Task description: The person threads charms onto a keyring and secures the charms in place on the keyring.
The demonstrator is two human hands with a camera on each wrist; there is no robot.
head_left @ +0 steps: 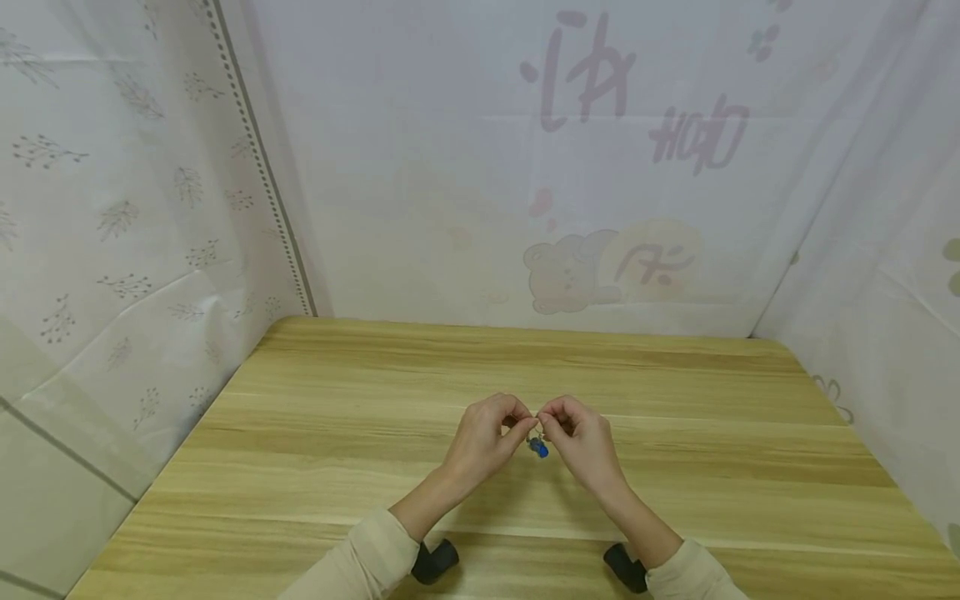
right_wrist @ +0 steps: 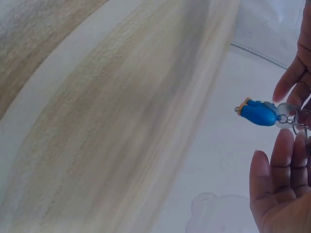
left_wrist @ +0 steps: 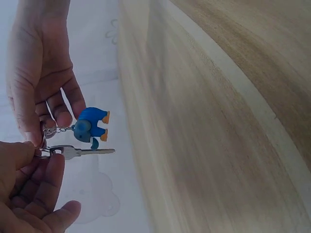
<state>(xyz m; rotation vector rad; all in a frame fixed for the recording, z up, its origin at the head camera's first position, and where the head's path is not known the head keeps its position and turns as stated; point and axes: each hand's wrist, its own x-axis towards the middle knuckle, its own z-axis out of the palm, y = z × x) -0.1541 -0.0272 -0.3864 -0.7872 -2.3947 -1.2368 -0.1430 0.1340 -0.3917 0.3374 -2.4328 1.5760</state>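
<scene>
A blue toy elephant (left_wrist: 90, 119) with orange feet hangs by a short metal chain (left_wrist: 60, 129) between the two hands, held above the table. Beside it in the left wrist view a silver key (left_wrist: 87, 151) hangs from a metal key ring (left_wrist: 45, 154). My left hand (head_left: 480, 433) pinches the key ring between thumb and finger. Close against it, my right hand (head_left: 587, 446) pinches the elephant keychain at its ring end, its other fingers curved beneath. Fingertips partly hide where the rings meet. The right wrist view shows the elephant's body (right_wrist: 260, 114) mostly covering the key.
A wood-grain table (head_left: 337, 450) spreads below the hands. Printed white curtains (head_left: 420, 167) stand behind it and on both sides. Black rounded pieces sit by each wrist, one at the left sleeve (head_left: 352, 562) and one at the right sleeve (head_left: 690, 575).
</scene>
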